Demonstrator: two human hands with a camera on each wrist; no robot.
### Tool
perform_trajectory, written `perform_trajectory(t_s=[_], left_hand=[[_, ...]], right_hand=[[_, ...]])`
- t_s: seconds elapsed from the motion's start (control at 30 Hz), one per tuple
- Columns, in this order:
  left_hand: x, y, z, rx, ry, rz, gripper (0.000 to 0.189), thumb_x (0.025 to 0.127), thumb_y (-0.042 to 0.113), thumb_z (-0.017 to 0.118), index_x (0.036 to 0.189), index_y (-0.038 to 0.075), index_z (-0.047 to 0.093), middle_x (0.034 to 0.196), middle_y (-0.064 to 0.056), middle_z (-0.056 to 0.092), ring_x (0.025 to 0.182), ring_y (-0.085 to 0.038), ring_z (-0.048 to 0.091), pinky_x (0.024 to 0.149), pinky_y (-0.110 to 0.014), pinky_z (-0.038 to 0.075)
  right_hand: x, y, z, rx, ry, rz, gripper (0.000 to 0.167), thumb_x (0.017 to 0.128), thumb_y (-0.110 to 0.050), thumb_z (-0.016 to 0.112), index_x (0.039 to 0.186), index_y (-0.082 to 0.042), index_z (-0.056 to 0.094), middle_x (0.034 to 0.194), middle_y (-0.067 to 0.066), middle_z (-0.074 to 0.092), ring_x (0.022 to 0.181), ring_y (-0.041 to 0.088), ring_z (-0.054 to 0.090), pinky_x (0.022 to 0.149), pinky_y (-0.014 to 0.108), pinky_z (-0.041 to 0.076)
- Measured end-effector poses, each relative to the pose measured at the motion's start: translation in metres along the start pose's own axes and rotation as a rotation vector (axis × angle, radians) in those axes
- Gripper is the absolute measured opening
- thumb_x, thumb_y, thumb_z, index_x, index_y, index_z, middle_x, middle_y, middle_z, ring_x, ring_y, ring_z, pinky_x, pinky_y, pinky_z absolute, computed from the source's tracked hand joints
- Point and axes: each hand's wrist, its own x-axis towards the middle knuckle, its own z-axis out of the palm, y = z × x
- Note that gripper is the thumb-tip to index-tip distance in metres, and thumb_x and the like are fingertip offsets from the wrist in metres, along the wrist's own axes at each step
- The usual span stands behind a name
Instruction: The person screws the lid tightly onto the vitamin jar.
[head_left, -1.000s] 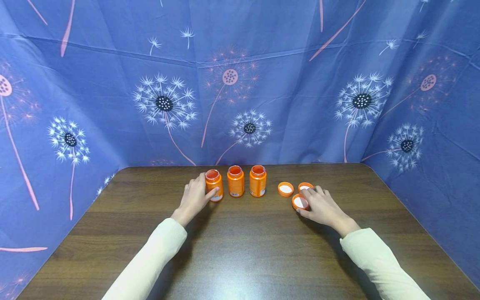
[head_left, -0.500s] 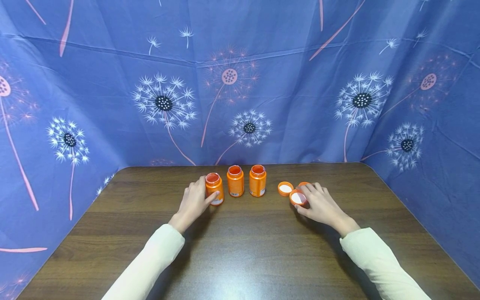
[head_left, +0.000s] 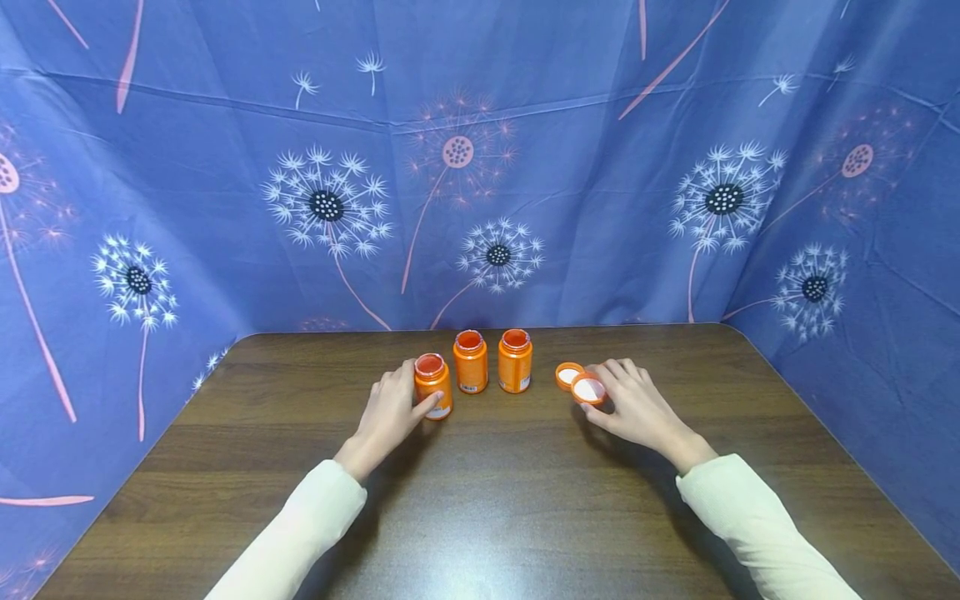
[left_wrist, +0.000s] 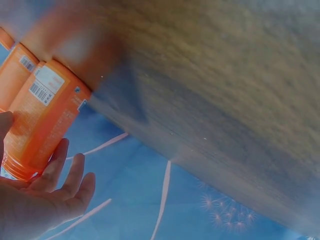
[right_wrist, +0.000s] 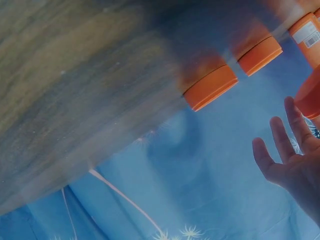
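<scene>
My left hand [head_left: 386, 419] grips an orange bottle [head_left: 432, 388] around its side, thumb in front. That bottle has no lid on and its mouth faces up. In the left wrist view the bottle's white barcode label [left_wrist: 46, 86] shows. My right hand [head_left: 636, 410] pinches an orange screw cap [head_left: 588, 389], its white inside facing up, held above the table. A second cap [head_left: 567, 376] lies just left of it, partly overlapped. A third cap [right_wrist: 211, 87] shows on the table in the right wrist view, hidden behind my right hand in the head view.
Two more open orange bottles, a middle one [head_left: 471, 364] and a right one [head_left: 515, 362], stand upright between my hands near the back edge of the wooden table [head_left: 480, 483]. A blue dandelion-print cloth [head_left: 585, 208] hangs behind and at both sides.
My left hand has drawn its bottle slightly toward me and to the right. My right hand has lifted the front cap and carried it left toward the bottles.
</scene>
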Motion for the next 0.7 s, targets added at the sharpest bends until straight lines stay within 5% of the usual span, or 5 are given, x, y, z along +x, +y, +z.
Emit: perform_trajectory(t_s=[0.7], left_hand=[[-0.014, 0.018, 0.000, -0.049, 0.023, 0.096, 0.055, 0.077, 0.039, 0.070, 0.115, 0.004, 0.051, 0.094, -0.008, 0.066, 0.084, -0.029, 0.061, 0.075, -0.046, 0.048]], right_hand=[[0.009, -0.016, -0.003, 0.077, 0.010, 0.012, 0.054, 0.069, -0.033, 0.071, 0.112, -0.004, 0.056, 0.101, 0.006, 0.058, 0.100, 0.026, 0.047, 0.080, 0.046, 0.037]])
